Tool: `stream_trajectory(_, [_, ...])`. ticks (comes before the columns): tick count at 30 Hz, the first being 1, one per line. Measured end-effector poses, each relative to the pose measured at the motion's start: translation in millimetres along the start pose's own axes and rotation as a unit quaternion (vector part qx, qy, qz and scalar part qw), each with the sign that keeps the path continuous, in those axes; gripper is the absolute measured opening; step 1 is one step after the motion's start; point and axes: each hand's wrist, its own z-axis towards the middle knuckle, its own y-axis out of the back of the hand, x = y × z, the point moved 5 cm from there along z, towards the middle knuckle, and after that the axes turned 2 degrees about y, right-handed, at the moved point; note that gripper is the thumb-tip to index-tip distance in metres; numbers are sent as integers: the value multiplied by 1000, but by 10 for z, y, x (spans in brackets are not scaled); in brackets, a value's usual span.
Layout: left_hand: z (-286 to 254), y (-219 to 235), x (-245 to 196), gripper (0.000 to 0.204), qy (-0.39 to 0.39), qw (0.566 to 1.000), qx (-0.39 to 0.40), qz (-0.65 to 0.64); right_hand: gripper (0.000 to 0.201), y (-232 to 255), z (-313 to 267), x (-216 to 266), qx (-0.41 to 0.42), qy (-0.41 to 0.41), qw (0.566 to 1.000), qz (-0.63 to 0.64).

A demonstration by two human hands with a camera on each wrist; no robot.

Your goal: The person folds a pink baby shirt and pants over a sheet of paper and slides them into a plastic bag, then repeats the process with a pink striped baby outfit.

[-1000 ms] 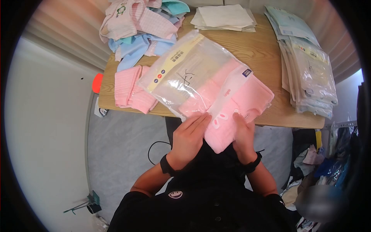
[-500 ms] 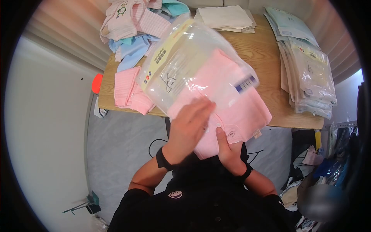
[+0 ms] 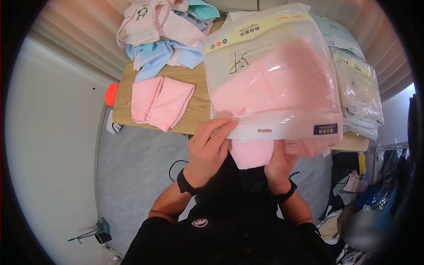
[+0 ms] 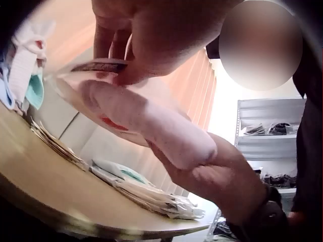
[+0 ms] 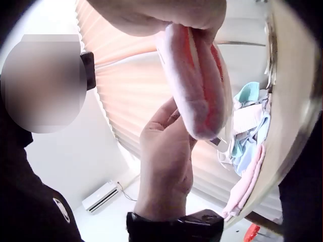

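Note:
A folded pink garment (image 3: 251,154) lies mostly inside a clear plastic bag (image 3: 274,128) with a yellow printed band; its near end sticks out past the bag's edge. My left hand (image 3: 210,150) pinches the left corner of the bag's edge flap. On the garment's near right side, my right hand (image 3: 279,165) grips the cloth, its fingers partly hidden by the bag. The left wrist view has the garment's rounded fold (image 4: 176,136) between the two hands. From the right wrist, the garment (image 5: 194,91) appears as a thick folded roll.
Folded pink trousers (image 3: 161,101) lie at the table's (image 3: 126,106) left front edge. Behind them is a heap of pastel baby clothes (image 3: 163,39). A stack of packed plastic bags (image 3: 357,88) stands on the right, partly covered by the held bag.
The bag has turned and lifted toward the upper right, its edge flap now folded across the garment. My left hand moved from the garment to that flap; the right still holds the garment.

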Motion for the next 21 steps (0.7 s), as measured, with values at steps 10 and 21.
stream_trajectory(10, [-375,-371,-273,37,17,950,178,-257,27,84,215,-192,198,92,946,-242])
stream_trajectory(21, [-751,-538,969,55,352,863,107,-348,26,-108,481,-144,391,156,741,-523])
